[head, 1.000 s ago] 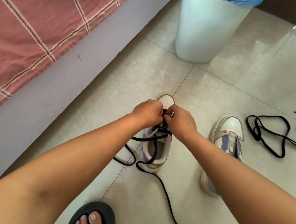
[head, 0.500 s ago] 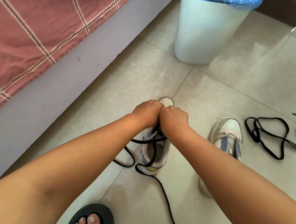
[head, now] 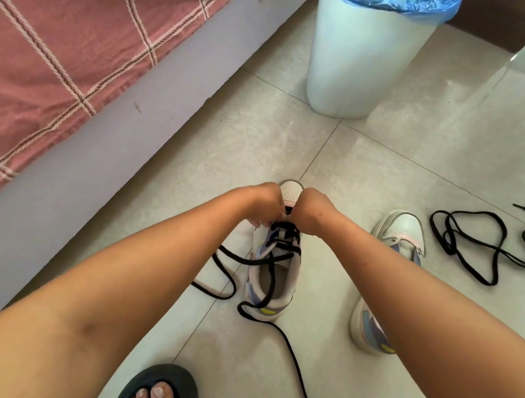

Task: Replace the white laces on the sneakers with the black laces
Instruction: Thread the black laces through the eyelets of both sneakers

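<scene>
- Lacing under way: left hand [head: 263, 199] and right hand [head: 311, 210] meet over the near sneaker [head: 274, 269] on the floor [head: 396, 172], at the toe-end eyelets.
- Fingers curled downward, hidden behind the knuckles; cannot tell what they clamp.
- Black lace [head: 273, 262] crosses the lower eyelets; both loose ends trail out onto the tiles.
- Risk: uneven pull leaves one tail short.
- Risk: a trailing end snags under the sandalled foot [head: 159, 396].
- Second sneaker [head: 398, 234] unlaced, partly behind the right forearm; spare black lace [head: 488, 241] lies beside it.
</scene>
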`<state>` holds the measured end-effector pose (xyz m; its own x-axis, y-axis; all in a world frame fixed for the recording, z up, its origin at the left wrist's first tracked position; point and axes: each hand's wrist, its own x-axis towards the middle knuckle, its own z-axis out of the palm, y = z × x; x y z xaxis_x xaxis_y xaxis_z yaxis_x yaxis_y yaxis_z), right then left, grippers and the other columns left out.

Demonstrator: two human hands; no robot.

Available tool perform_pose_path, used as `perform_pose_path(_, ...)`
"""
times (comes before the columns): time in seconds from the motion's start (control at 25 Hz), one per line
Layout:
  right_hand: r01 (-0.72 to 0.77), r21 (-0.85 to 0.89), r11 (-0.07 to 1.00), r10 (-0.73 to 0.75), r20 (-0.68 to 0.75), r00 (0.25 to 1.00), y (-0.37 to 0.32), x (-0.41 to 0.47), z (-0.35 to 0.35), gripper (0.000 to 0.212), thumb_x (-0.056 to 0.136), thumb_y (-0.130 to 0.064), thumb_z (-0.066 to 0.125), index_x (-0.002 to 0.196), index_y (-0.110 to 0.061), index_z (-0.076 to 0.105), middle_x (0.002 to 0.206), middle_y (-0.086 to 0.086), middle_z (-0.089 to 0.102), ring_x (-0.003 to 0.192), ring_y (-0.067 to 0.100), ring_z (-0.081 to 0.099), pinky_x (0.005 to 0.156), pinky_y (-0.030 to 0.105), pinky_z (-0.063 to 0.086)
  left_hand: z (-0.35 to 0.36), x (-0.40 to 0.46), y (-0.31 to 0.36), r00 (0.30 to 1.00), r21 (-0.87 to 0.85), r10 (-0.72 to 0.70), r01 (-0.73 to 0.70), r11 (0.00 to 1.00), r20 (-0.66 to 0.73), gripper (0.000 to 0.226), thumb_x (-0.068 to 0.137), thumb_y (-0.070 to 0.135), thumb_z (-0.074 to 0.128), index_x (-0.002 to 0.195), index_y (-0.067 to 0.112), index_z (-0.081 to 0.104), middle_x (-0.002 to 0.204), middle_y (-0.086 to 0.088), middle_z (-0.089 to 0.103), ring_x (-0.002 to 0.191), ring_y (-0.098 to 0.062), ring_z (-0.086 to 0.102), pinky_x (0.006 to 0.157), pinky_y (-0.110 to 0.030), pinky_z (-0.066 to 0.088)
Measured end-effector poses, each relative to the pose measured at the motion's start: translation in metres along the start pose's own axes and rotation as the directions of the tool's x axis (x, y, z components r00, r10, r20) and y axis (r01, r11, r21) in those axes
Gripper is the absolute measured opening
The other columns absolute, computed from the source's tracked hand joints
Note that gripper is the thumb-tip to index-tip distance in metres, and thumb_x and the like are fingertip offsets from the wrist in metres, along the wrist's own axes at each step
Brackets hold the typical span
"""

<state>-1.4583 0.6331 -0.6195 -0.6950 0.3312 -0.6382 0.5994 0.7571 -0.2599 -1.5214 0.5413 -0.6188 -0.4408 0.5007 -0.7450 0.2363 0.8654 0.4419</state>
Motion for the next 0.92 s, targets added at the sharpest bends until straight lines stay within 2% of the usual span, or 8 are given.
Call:
perform_pose_path(0.12, 0.007, 0.015, 1.0, -0.007, -0.028, 1.0, 0.003, 0.002, 0.006, 0.029, 0.089, -0.005, 0.054, 0.064, -0.009, 0.042, 0.063, 0.003, 0.043, 0.065, 0.022, 0.048, 0.042, 0.025, 0.028, -0.003, -0.001, -0.005, 0.999, -0.019, 0.031, -0.031, 0.999, 0.036, 0.009, 0.097, 0.015, 0.047, 0.098, 0.013, 0.056, 0.084, -0.006, 0.06, 0.079, -0.018, 0.058, 0.063, -0.026, 0.046)
perform_pose_path(0.24, 0.046, -0.018, 0.999, -0.047, -0.048, 0.998, 0.004, 0.0, 0.01, 0.023, 0.089, -0.005, 0.051, 0.068, -0.007, 0.044, 0.063, 0.003, 0.041, 0.065, 0.024, 0.047, 0.042, 0.025, 0.027, 0.009, 0.002, -0.01, 0.992, 0.001, 0.112, -0.112, 0.994, -0.06, 0.011, 0.095, 0.014, 0.051, 0.1, 0.009, 0.059, 0.087, -0.009, 0.059, 0.076, -0.021, 0.053, 0.063, -0.027, 0.043)
perform_pose_path(0.36, 0.061, -0.05, 0.997, -0.062, -0.021, 0.998, 0.002, -0.002, 0.006, 0.033, 0.091, -0.005, 0.049, 0.061, -0.011, 0.037, 0.063, 0.003, 0.04, 0.065, 0.024, 0.046, 0.043, 0.025, 0.027, 0.016, 0.003, -0.015, 0.983, -0.098, 0.122, -0.136, 0.986, -0.14, 0.006, 0.094, 0.015, 0.054, 0.091, 0.012, 0.057, 0.079, -0.002, 0.053, 0.072, -0.019, 0.05, 0.057, -0.023, 0.038)
perform_pose_path(0.44, 0.069, -0.038, 0.997, -0.068, 0.03, 0.997, 0.005, -0.002, 0.003, 0.035, 0.094, -0.008, 0.047, 0.061, -0.011, 0.036, 0.062, 0.003, 0.039, 0.057, 0.019, 0.041, 0.043, 0.024, 0.027, 0.019, 0.003, -0.018, 0.983, -0.234, 0.082, -0.119, 0.965, -0.162, 0.01, 0.095, 0.014, 0.051, 0.086, 0.013, 0.054, 0.077, -0.001, 0.051, 0.066, -0.015, 0.046, 0.055, -0.022, 0.038)
perform_pose_path(0.56, 0.079, 0.148, 0.986, -0.098, 0.128, 0.987, 0.021, -0.001, 0.004, 0.037, 0.099, -0.017, 0.043, 0.062, -0.01, 0.038, 0.062, 0.003, 0.04, 0.053, 0.016, 0.035, 0.048, 0.025, 0.03, 0.031, 0.001, -0.021, 0.982, -0.384, 0.04, -0.108, 0.917, -0.183, 0.022, 0.097, 0.013, 0.045, 0.077, 0.019, 0.049, 0.075, 0.002, 0.048, 0.064, -0.01, 0.043, 0.057, -0.022, 0.038)
perform_pose_path(0.68, 0.061, 0.375, 0.925, -0.108, 0.105, 0.989, 0.036, -0.002, 0.012, 0.034, 0.099, -0.019, 0.043, 0.066, -0.012, 0.045, 0.067, 0.004, 0.045, 0.06, 0.017, 0.039, 0.056, 0.027, 0.034, 0.042, 0.001, -0.025, 0.972, -0.48, -0.028, -0.09, 0.873, -0.233, 0.023, 0.098, 0.015, 0.045, 0.076, 0.02, 0.048, 0.077, 0.003, 0.05, 0.068, -0.01, 0.045, 0.061, -0.023, 0.039)
perform_pose_path(0.84, 0.015, 0.533, 0.846, -0.098, 0.126, 0.987, 0.042, -0.001, 0.02, 0.032, 0.098, -0.021, 0.046, 0.068, -0.012, 0.048, 0.074, 0.008, 0.048, 0.075, 0.022, 0.042, 0.071, 0.033, 0.038, 0.046, -0.001, -0.032, 0.97, -0.578, -0.073, -0.076, 0.812, -0.231, 0.023, 0.098, 0.015, 0.045, 0.076, 0.02, 0.052, 0.082, 0.0, 0.056, 0.086, -0.02, 0.055, 0.087, -0.036, 0.049)
perform_pose_path(0.92, 0.005, 0.572, 0.82, -0.091, 0.122, 0.988, 0.04, 0.0, 0.02, 0.031, 0.097, -0.022, 0.049, 0.068, -0.011, 0.048, 0.073, 0.008, 0.048, 0.076, 0.023, 0.044, 0.071, 0.034, 0.041, 0.044, -0.002, -0.035, 0.967, -0.527, -0.057, -0.086, 0.846, -0.25, 0.021, 0.097, 0.017, 0.048, 0.076, 0.018, 0.052, 0.082, -0.002, 0.056, 0.087, -0.022, 0.056, 0.089, -0.038, 0.049)
